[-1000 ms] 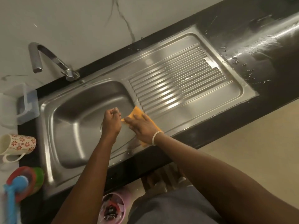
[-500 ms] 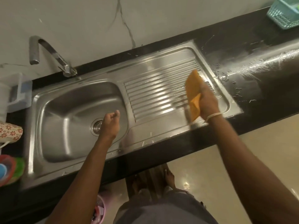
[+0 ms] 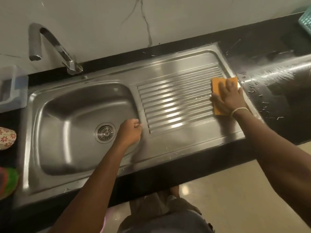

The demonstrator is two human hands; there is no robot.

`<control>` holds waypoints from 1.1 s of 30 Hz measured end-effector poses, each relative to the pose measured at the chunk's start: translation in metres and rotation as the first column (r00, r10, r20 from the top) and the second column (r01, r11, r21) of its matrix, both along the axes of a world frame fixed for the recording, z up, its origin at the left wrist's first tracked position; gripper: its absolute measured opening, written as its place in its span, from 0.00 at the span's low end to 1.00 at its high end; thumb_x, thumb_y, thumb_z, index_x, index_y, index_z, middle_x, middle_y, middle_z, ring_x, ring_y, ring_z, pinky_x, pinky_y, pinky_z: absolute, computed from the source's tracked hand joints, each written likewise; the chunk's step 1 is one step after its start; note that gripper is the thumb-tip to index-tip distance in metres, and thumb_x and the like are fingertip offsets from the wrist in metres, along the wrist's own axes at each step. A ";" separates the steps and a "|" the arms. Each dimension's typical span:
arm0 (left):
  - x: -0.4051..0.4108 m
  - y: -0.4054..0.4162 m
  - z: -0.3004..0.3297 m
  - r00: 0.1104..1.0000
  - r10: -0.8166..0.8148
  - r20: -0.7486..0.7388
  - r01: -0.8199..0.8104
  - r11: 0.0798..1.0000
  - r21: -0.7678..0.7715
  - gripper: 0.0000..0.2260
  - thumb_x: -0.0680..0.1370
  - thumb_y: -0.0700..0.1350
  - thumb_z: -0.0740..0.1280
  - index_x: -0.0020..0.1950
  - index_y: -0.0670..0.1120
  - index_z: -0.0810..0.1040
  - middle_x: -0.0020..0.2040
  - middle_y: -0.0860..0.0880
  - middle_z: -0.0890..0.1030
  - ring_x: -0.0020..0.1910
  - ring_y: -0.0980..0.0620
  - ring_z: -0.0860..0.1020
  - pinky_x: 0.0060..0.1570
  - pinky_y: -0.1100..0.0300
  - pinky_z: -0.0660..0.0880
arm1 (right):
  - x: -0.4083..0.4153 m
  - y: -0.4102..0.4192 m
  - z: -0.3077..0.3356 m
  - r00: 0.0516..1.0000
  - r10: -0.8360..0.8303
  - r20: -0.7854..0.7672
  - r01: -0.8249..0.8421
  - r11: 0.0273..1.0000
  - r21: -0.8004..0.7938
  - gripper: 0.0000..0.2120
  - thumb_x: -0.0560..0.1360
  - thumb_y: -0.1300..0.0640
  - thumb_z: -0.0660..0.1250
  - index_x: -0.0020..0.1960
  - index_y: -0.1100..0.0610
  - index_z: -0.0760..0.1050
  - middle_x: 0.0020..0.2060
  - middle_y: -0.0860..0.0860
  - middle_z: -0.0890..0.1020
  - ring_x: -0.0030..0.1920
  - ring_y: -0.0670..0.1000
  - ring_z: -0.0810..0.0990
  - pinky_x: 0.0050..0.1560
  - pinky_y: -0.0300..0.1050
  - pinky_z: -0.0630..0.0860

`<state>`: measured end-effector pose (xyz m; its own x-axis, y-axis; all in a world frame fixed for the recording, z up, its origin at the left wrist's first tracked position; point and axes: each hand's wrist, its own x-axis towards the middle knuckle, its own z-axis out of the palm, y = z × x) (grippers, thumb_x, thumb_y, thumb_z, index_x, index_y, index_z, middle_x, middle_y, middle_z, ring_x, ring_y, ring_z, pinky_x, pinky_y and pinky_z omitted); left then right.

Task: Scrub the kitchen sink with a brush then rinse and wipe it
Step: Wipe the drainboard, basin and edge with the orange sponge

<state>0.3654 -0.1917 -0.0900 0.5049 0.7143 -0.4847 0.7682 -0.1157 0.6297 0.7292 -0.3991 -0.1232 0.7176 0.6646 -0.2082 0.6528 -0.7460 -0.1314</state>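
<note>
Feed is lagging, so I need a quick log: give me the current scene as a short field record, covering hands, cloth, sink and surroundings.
stage: wiping
right hand: flat on the orange cloth, pressing it onto the ridged drainboard, far right end
left hand: fingers curled, holding nothing, at the basin's right rim
basin: no standing water visible, drain strainer uncovered
faucet: no water running
countertop: black, wet streaks and droplets right of the sink
brush: not visible
</note>
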 end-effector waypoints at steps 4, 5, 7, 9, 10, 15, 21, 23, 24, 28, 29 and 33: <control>-0.005 0.013 -0.007 0.995 -0.093 0.019 0.093 0.996 -0.012 0.09 0.79 0.46 0.65 0.57 0.48 0.80 0.57 0.47 0.82 0.57 0.51 0.80 0.63 0.53 0.73 | -0.012 0.008 -0.009 0.998 -0.056 0.031 0.055 0.998 0.012 0.43 0.75 0.28 0.39 0.81 0.54 0.49 0.80 0.59 0.48 0.80 0.60 0.46 0.78 0.62 0.45; -0.006 0.015 -0.007 0.992 -0.122 0.025 0.122 0.993 -0.001 0.04 0.79 0.45 0.65 0.48 0.52 0.79 0.52 0.48 0.83 0.53 0.51 0.80 0.61 0.52 0.75 | -0.020 0.015 -0.011 0.997 -0.063 0.039 0.062 0.998 0.028 0.43 0.76 0.28 0.40 0.81 0.55 0.49 0.80 0.60 0.49 0.80 0.60 0.47 0.78 0.61 0.46; -0.006 0.020 -0.009 0.989 -0.140 0.039 0.141 0.990 -0.018 0.05 0.78 0.44 0.65 0.45 0.54 0.76 0.46 0.51 0.80 0.49 0.52 0.79 0.59 0.51 0.75 | -0.043 0.030 -0.015 0.997 -0.055 0.056 0.053 0.998 0.036 0.42 0.77 0.29 0.43 0.81 0.56 0.48 0.80 0.61 0.50 0.80 0.60 0.48 0.78 0.59 0.46; -0.006 0.025 -0.009 0.989 -0.131 0.064 0.138 0.984 -0.108 0.11 0.77 0.45 0.65 0.58 0.50 0.80 0.54 0.50 0.82 0.55 0.52 0.80 0.62 0.50 0.74 | -0.073 0.049 -0.020 0.998 -0.015 0.056 0.013 0.999 0.047 0.41 0.78 0.32 0.44 0.81 0.57 0.48 0.80 0.62 0.49 0.80 0.61 0.48 0.78 0.58 0.46; -0.006 0.028 -0.011 0.990 -0.120 0.069 0.130 0.980 -0.150 0.18 0.75 0.46 0.65 0.65 0.47 0.78 0.58 0.49 0.82 0.57 0.52 0.80 0.63 0.50 0.74 | -0.092 0.057 -0.022 0.999 0.010 0.040 -0.012 0.998 0.056 0.40 0.78 0.33 0.44 0.81 0.58 0.48 0.80 0.62 0.49 0.80 0.61 0.47 0.78 0.58 0.47; -0.007 0.037 -0.016 0.997 -0.018 0.069 0.040 0.941 -0.335 0.29 0.74 0.40 0.65 0.75 0.44 0.65 0.58 0.45 0.82 0.55 0.50 0.81 0.63 0.47 0.74 | -0.179 0.100 -0.029 0.977 0.212 0.024 -0.213 0.967 0.140 0.33 0.81 0.42 0.41 0.81 0.60 0.50 0.79 0.62 0.49 0.80 0.60 0.46 0.78 0.57 0.47; -0.006 0.040 0.006 0.978 0.178 0.109 -0.089 0.826 -0.557 0.40 0.75 0.27 0.60 0.78 0.51 0.41 0.55 0.37 0.81 0.51 0.45 0.79 0.51 0.51 0.73 | -0.259 0.145 -0.020 0.894 0.375 -0.245 -0.262 0.882 0.392 0.31 0.81 0.45 0.45 0.78 0.60 0.59 0.78 0.60 0.59 0.79 0.59 0.53 0.77 0.53 0.47; -0.007 0.040 0.014 0.967 0.223 0.120 -0.115 0.809 -0.577 0.40 0.76 0.26 0.59 0.78 0.49 0.39 0.52 0.36 0.81 0.49 0.44 0.76 0.51 0.51 0.74 | -0.271 0.156 -0.007 0.719 0.367 -0.590 0.001 0.848 0.529 0.26 0.82 0.48 0.52 0.76 0.60 0.65 0.72 0.60 0.71 0.74 0.57 0.66 0.74 0.50 0.58; -0.006 0.040 0.019 0.960 0.256 0.114 -0.143 0.798 -0.585 0.40 0.76 0.27 0.59 0.79 0.48 0.40 0.53 0.36 0.80 0.49 0.43 0.76 0.53 0.51 0.75 | -0.271 0.161 0.000 0.582 0.321 -0.747 0.212 0.827 0.521 0.24 0.82 0.48 0.55 0.73 0.58 0.69 0.64 0.58 0.78 0.65 0.54 0.74 0.68 0.48 0.67; -0.002 0.037 0.031 0.947 0.311 0.078 -0.198 0.758 -0.621 0.39 0.79 0.28 0.59 0.79 0.48 0.39 0.60 0.37 0.79 0.51 0.46 0.82 0.62 0.49 0.74 | -0.222 0.166 0.029 0.154 0.175 -0.972 0.772 0.594 0.229 0.21 0.74 0.41 0.68 0.58 0.56 0.80 0.49 0.56 0.84 0.48 0.55 0.82 0.52 0.52 0.79; 0.001 0.037 0.031 0.951 0.300 0.077 -0.189 0.759 -0.623 0.38 0.79 0.27 0.57 0.79 0.49 0.38 0.61 0.36 0.79 0.51 0.48 0.82 0.62 0.50 0.74 | -0.193 0.159 0.031 0.104 0.176 -0.979 0.828 0.530 0.183 0.23 0.71 0.41 0.70 0.57 0.58 0.81 0.49 0.59 0.84 0.47 0.58 0.82 0.50 0.55 0.80; 0.008 0.035 0.024 0.968 0.248 0.048 -0.174 0.791 -0.587 0.38 0.79 0.29 0.59 0.79 0.49 0.40 0.54 0.43 0.82 0.52 0.50 0.82 0.59 0.53 0.75 | -0.065 0.126 0.052 0.064 0.263 -0.963 0.942 0.303 0.146 0.18 0.81 0.50 0.61 0.62 0.62 0.75 0.42 0.57 0.85 0.39 0.56 0.84 0.37 0.47 0.82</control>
<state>0.3736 -0.1569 -0.0662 0.4533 0.4191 -0.7867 0.6478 0.4514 0.6137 0.6646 -0.2735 -0.0714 0.6034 0.5806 -0.5467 -0.7039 0.0656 -0.7073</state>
